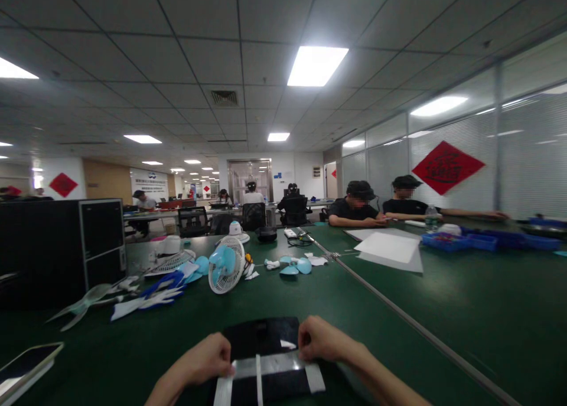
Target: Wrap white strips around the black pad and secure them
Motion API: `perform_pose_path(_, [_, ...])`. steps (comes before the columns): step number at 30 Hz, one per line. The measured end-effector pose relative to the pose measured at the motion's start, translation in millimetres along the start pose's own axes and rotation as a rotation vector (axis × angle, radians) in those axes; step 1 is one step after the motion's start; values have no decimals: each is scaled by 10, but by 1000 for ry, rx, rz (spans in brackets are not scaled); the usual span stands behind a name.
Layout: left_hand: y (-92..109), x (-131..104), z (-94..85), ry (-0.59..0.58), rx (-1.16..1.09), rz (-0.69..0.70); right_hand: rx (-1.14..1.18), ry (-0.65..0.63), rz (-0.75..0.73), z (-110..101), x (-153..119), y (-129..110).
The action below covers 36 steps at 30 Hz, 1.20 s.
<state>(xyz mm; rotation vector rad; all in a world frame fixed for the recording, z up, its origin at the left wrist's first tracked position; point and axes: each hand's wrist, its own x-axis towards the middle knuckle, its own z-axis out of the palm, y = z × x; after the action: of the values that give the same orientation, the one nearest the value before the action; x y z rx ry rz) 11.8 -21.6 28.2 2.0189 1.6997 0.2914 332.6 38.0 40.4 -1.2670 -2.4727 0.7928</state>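
Note:
A strip of clear, shiny tape [279,363] is stretched between my two hands. My left hand [211,359] pinches its left end, and my right hand [319,340] pinches the right end with curled fingers. Under the strip lies a black flat object [283,382] with white bands on it, partly cut off by the lower frame edge. Behind it, a black panel [252,334] rests on the green table, with a small white piece [287,344] near my right fingers.
On the green table [354,311] stand a small fan [225,265], blue-and-white gloves [155,297] and blue fan blades [296,265]. A phone [31,362] is at the left, a black computer case [44,246] behind. Paper [390,249], blue trays [445,242] and two seated people are at the right.

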Motion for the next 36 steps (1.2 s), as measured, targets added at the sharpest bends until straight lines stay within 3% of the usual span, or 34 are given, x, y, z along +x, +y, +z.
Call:
perform_pose_path(5, [143,-81,-36,11,27,8,-45,-1,-23,-8,-15,-30])
perform_pose_path(12, [488,-216,52,1,72,341,-70,-8,1,-13,-39,-73])
perform_pose_path(18, [611,-323,51,-12,133,358,-77,1,-7,-57,-94,-153])
perform_pose_path(21, [613,-351,52,4,152,347,-142,145,-93,-41,-119,-223])
perform_pose_path(24, [583,-334,72,0,131,336,-188,277,-332,97,-148,-340])
perform_pose_path(28, [523,-288,107,5,75,345,-266,114,-645,492,-112,-442])
perform_pose_path(32, [526,-281,114,6,50,321,-421,55,-670,872,63,-347])
perform_pose_path(36, [561,-288,98,0,32,296,-487,92,-689,1019,192,-216])
